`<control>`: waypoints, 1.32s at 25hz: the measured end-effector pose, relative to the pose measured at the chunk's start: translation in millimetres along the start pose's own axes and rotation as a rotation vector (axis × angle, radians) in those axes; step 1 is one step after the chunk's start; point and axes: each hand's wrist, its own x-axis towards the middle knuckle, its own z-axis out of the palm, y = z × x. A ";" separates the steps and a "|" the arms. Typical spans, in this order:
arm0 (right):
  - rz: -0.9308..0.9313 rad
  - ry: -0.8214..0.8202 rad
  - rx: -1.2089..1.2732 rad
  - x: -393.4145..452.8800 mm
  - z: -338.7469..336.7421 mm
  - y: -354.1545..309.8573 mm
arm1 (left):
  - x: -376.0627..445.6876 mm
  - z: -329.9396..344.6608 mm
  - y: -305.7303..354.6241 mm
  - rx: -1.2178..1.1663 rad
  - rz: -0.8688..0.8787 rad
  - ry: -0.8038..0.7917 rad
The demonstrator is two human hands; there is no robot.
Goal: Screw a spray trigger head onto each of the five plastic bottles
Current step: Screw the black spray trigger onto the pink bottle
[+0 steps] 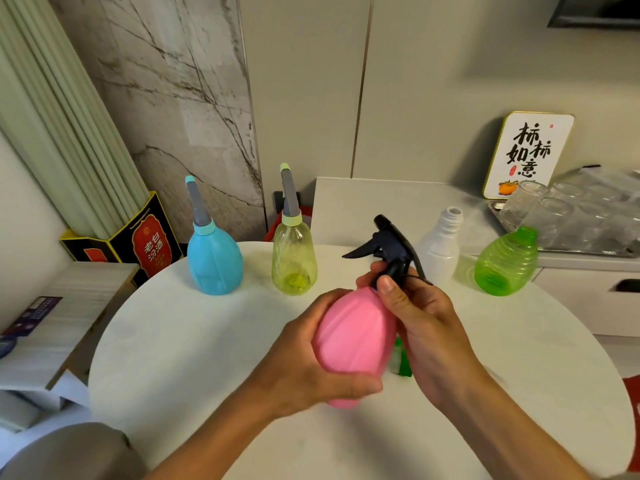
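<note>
Right now, left hand (304,355) wrapped around the belly of the pink bottle (353,334), fingers curled under, thumb across the near side; bottle held tilted above the round white table (194,341), roughly over its middle, neck pointing away. Right hand (426,320) closed on the dark collar of the black spray trigger head (391,247), thumb and fingers pinching the collar right at the bottle's neck. Trigger head seated on that neck, lever sticking out to the left, nozzle pointing up and away. Whether the threads are fully home: cannot tell.

Just beneath the right hand, a bit of green plastic (403,358) lying on the table, mostly hidden by hand and bottle.

Along the far edge of the table, left to right: blue bottle (214,261) upright with a grey pointed nozzle cap; yellow-green translucent bottle (294,261) upright with a like cap; white bottle (440,251) upright, neck open and bare; green ribbed bottle (505,265) near the far right edge, leaning, neck open.

Beyond the table's right side, a counter with a tray of clear glasses (568,213) and a framed calligraphy sign (526,154) against the wall. Off the far left edge, a black-and-yellow box (145,237).
</note>
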 end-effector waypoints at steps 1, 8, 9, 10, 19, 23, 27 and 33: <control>-0.006 -0.042 -0.015 -0.6 -0.6 -0.6 | -1.4 1.9 -0.1 0.042 0.036 -0.003; 0.084 -0.388 0.025 -0.1 -7.8 -18.6 | -1.9 -18.5 3.1 -0.215 0.027 -0.318; 0.068 -0.368 0.005 -1.6 -5.4 -17.1 | -1.4 -17.2 3.8 -0.214 0.024 -0.316; 0.035 -0.335 -0.018 -3.1 -2.8 -15.7 | -1.2 -15.8 4.2 -0.220 0.033 -0.306; -0.100 -0.154 -0.191 -5.1 9.3 -5.5 | 1.4 -12.3 -2.1 -0.072 0.060 -0.053; -0.105 -0.166 -0.236 -2.3 2.9 0.8 | 5.8 -13.1 -6.1 -0.091 0.021 -0.101; -0.187 -0.010 -0.381 6.7 0.2 4.3 | 10.5 -14.7 -5.8 0.093 0.018 0.069; -0.276 0.168 -0.683 73.9 -1.2 -9.4 | 10.6 -32.6 -11.8 0.160 -0.014 0.332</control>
